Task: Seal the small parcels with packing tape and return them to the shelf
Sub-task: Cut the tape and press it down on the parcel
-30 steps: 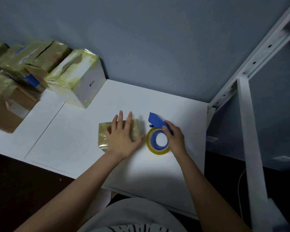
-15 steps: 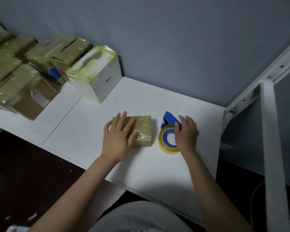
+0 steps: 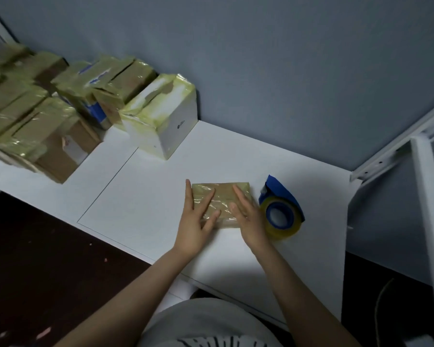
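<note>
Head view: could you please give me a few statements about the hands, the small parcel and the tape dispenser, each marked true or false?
1. The left hand and the right hand both lie flat on the small parcel. True.
2. The right hand grips the tape dispenser. False: the dispenser sits ungripped just right of that hand.
3. The small parcel sits on top of the white box. False: it lies on the white shelf board, apart from the box.
4. Glossy tape covers the small parcel's top. True.
5. A pile of taped parcels stands at the far left. True.
</note>
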